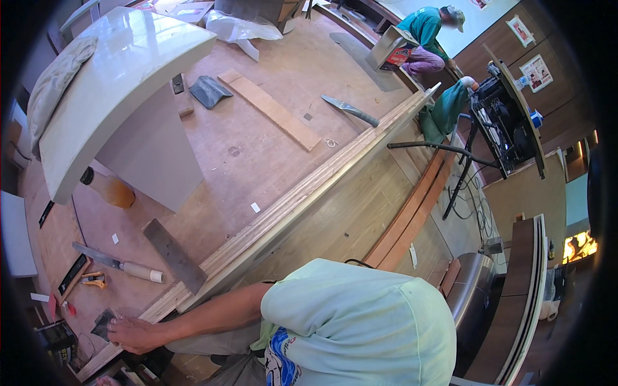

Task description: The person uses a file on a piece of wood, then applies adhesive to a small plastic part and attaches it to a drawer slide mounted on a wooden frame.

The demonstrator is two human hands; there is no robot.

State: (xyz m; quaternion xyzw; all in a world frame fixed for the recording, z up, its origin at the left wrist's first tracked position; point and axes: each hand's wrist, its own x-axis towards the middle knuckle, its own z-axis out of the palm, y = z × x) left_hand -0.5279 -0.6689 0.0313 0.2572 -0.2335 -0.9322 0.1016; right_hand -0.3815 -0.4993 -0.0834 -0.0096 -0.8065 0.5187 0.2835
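My right arm reaches left across the edge of a layered wooden panel (309, 193). At its end, my right hand (136, 336) has its fingers bunched on a small dark flat piece (103, 323), whose kind I cannot make out. Only a sliver of my left hand (107, 381) shows at the bottom edge; its fingers are hidden. Beyond my right hand lie a yellow-and-black utility knife (94, 281), a narrow-bladed tool with a pale wooden handle (141, 271) and a black-edged square (73, 278). A dark rectangular metal plate (174, 256) rests across the panel's edge.
A glossy white curved panel (129, 42) stands on the brown work surface, with an orange-liquid bottle (114, 190) beside it. Farther off lie a plank (270, 109) and a handsaw (351, 110). A co-worker in green (421, 29) crouches near a machine on legs (505, 122).
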